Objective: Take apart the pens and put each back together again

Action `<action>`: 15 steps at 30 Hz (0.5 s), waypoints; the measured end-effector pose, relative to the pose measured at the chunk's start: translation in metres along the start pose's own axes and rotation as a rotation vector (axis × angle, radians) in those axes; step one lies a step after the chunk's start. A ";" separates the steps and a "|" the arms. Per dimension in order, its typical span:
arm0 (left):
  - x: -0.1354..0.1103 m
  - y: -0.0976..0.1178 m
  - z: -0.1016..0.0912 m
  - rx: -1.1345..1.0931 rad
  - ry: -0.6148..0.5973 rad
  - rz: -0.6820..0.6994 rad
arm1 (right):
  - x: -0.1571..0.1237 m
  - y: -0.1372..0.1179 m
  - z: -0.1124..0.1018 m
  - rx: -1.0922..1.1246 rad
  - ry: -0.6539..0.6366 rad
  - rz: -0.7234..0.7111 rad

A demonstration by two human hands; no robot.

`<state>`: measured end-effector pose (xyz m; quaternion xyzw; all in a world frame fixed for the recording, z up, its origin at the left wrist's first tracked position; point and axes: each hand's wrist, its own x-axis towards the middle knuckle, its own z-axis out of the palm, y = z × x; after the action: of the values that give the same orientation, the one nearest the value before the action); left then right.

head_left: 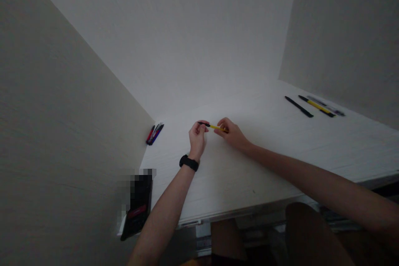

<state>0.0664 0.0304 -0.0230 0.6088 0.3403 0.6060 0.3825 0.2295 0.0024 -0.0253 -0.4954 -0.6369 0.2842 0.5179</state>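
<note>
A yellow pen with a black tip (213,126) lies crosswise between my hands, above the white desk (249,174). My left hand (197,136) pinches its black front end in the fingers, and a black wristwatch (189,163) sits on that wrist. My right hand (232,133) grips the yellow barrel at the other end, its fingers curled over the pen. Both hands hold the same pen, and the fingers hide part of it.
A slim black pen (298,106), a yellow-and-black pen (316,106) and a grey pen (326,105) lie at the desk's far right. Several coloured pens (155,134) lie in the far left corner. A black pouch (139,208) rests near the left wall.
</note>
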 end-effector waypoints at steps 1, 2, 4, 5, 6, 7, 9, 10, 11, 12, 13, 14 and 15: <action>0.000 0.000 0.000 -0.003 0.007 0.002 | 0.000 0.000 0.000 0.006 0.004 -0.005; 0.000 0.000 0.000 -0.007 0.011 0.004 | 0.001 0.000 0.000 0.006 -0.008 -0.003; 0.000 -0.001 0.000 -0.004 0.008 0.008 | 0.002 0.001 0.000 -0.008 -0.061 0.010; 0.000 -0.001 -0.001 0.002 0.005 0.009 | 0.003 0.002 -0.001 -0.012 -0.087 0.017; 0.000 -0.001 -0.001 0.009 0.002 0.010 | 0.003 0.002 -0.001 -0.010 -0.101 0.021; 0.000 -0.001 -0.001 0.014 0.001 0.010 | 0.004 0.003 -0.001 -0.001 -0.098 0.023; 0.000 -0.001 -0.002 0.015 0.010 0.012 | 0.004 0.004 -0.001 0.029 -0.063 0.012; 0.000 -0.001 -0.002 0.011 0.015 0.013 | 0.004 0.005 0.000 0.041 -0.048 0.003; 0.000 -0.001 -0.002 0.007 0.015 0.013 | 0.004 0.006 0.000 0.045 -0.044 -0.007; 0.000 -0.001 -0.002 0.003 0.013 0.014 | 0.004 0.006 0.000 0.042 -0.049 -0.017; 0.000 0.000 -0.002 -0.001 0.009 0.012 | 0.004 0.007 0.001 0.031 -0.062 -0.027; 0.000 0.000 -0.002 -0.005 0.005 0.009 | 0.004 0.007 0.001 0.017 -0.076 -0.035; 0.000 0.000 -0.001 -0.009 0.004 0.006 | 0.003 0.007 0.001 0.001 -0.090 -0.043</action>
<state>0.0649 0.0307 -0.0231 0.6069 0.3365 0.6097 0.3830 0.2310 0.0081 -0.0303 -0.4681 -0.6697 0.2954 0.4951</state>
